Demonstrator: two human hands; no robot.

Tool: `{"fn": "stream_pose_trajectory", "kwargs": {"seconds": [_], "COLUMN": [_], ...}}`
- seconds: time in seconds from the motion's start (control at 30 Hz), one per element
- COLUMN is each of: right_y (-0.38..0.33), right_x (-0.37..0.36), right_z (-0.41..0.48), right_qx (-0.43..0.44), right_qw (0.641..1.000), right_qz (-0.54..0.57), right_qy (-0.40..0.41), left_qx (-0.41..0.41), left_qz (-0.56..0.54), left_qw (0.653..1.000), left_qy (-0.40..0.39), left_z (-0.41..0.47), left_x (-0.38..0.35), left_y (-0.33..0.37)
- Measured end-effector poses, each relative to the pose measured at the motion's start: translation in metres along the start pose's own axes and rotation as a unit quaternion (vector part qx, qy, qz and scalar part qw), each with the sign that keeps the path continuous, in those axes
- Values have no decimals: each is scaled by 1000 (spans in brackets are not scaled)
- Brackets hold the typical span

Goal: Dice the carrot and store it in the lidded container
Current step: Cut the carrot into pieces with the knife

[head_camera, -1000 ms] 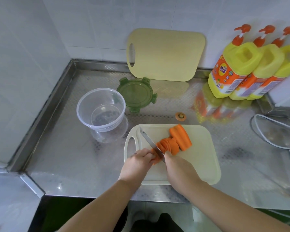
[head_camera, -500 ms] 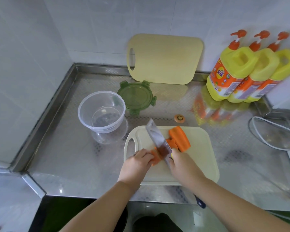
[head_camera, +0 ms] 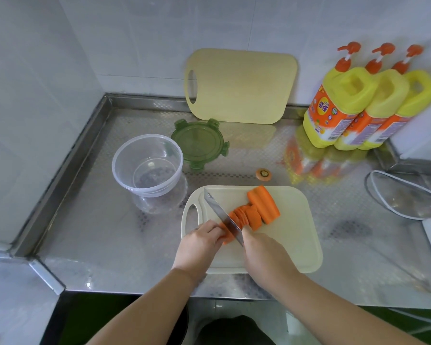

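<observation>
One part-sliced carrot (head_camera: 256,207) lies on the nearer cutting board (head_camera: 291,235) of two, its end pinched by the left hand (head_camera: 202,241), the right hand (head_camera: 264,250) gripping one knife (head_camera: 222,215), handle hidden; one container (head_camera: 147,168), one lid (head_camera: 199,143) and three bottles (head_camera: 343,108) sit behind.

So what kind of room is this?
Most likely a kitchen. A carrot is being sliced with a knife on a cutting board, which lies on a steel counter, and three pump bottles that look like dish soap stand against the tiled wall.
</observation>
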State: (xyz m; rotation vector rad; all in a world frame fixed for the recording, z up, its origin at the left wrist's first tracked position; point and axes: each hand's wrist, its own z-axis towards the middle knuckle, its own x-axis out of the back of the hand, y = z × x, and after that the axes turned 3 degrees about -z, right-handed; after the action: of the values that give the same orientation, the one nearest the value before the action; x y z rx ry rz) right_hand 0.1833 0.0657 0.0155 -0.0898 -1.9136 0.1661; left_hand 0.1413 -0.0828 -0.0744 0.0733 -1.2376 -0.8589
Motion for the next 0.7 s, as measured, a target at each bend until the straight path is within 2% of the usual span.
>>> {"fn": "stream_pose_trajectory", "kwargs": {"seconds": [0.5, 0.7], "right_y": [-4, 16], "right_x": [-19, -13], "right_z": [16, 26], "right_qx": [1, -38], "right_qw": [998, 995], "right_qz": [-62, 90], "right_qy": [-21, -34], "left_qx": [-9, -3], "left_qz": [-3, -5], "left_qw": [1000, 1000], "left_qy": [8, 13], "left_z": [-4, -2], "left_x": [-3, 1], "left_y": [-4, -1]}}
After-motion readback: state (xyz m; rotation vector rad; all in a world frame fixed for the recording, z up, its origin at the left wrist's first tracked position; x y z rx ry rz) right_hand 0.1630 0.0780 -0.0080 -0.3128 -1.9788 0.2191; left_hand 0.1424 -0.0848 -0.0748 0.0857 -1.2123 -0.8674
